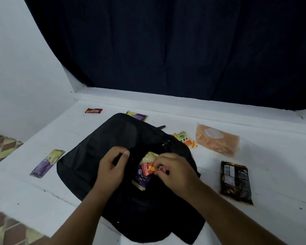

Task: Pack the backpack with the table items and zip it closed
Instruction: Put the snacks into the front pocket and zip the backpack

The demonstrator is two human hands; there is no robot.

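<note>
Midway through packing, the right hand point(175, 171) pinches a red sachet point(151, 169) in closed fingers at the backpack point(102, 147) mouth, over a purple packet point(143, 177) half inside. Left hand point(111, 167) grips the opening's edge, holding it apart. Next: drop the sachet in, then fetch packets lying on the surface point(281, 156).

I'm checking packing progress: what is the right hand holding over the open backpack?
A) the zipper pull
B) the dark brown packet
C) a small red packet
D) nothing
C: the right hand pinches a small red packet at the opening of the black backpack, while the dark brown packet lies untouched on the table.
</note>
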